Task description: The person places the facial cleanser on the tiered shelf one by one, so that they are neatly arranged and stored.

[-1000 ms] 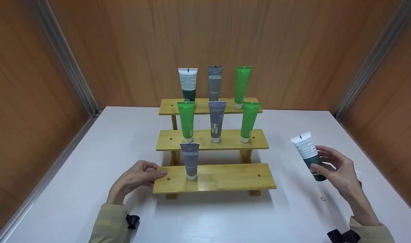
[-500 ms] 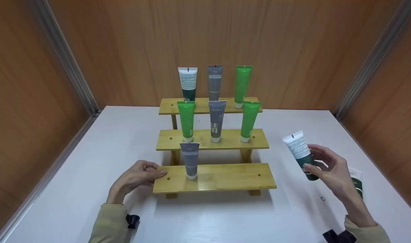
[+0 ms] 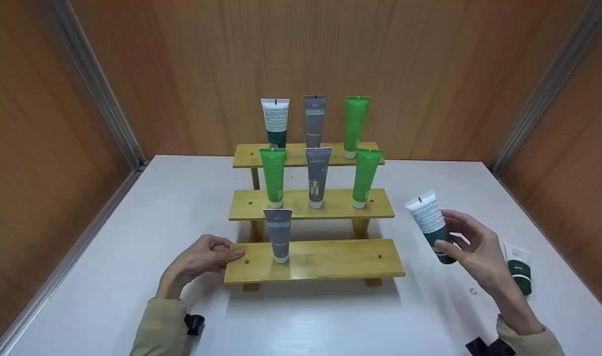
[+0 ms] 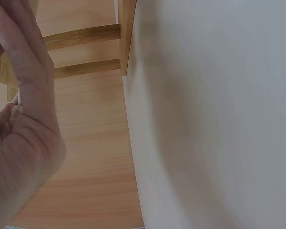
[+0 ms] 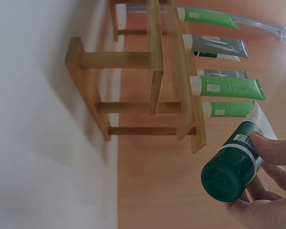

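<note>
My right hand (image 3: pixel 471 247) pinches a white and dark green squeeze tube (image 3: pixel 429 225) between thumb and fingers, to the right of the stand. The tube tilts, its crimped end up and to the left; its dark green cap (image 5: pixel 223 179) faces the right wrist camera. My left hand (image 3: pixel 202 259) grips the left end of the bottom shelf of a three-tier wooden stand (image 3: pixel 330 262), thumb on top. On that shelf a small grey tube (image 3: pixel 279 237) stands at the left. The middle shelf bears a green tube (image 3: pixel 273 178), a grey tube (image 3: pixel 317 178) and another green tube (image 3: pixel 366 178).
Along the top shelf stand a white and dark green tube (image 3: pixel 275 121), a grey tube (image 3: pixel 315 121) and a green tube (image 3: pixel 356 126). Another white and dark green tube (image 3: pixel 519 269) lies right of my right wrist. A small ring (image 3: pixel 473 291) lies on the white table (image 3: pixel 301 321).
My right hand has moved left toward the stand with the tube, uncovering the tube lying on the table behind the wrist. My left hand stays on the shelf.
</note>
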### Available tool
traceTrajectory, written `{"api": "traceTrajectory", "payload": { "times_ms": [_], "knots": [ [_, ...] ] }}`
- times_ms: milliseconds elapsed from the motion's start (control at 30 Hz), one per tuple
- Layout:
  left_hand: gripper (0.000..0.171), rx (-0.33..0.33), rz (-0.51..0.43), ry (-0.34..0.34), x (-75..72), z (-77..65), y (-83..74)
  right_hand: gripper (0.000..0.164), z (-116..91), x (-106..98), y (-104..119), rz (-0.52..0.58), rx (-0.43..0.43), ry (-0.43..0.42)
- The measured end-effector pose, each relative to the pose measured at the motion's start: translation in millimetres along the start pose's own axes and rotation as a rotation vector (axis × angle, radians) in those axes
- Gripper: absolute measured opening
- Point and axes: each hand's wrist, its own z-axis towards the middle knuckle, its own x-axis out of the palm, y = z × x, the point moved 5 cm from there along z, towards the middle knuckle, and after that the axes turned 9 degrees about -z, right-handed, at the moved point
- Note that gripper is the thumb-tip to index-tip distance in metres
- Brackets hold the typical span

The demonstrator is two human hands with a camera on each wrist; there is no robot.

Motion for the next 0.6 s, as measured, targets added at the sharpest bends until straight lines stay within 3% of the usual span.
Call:
{"api": "traceTrajectory", "payload": {
  "times_ms": [600],
  "knots": [
    [0.024,0.005,0.011,0.007,0.1,-0.1,-1.1,0.062,-2.7,24.7,20.6,0.041,0.004,0.094]
  ]
}}
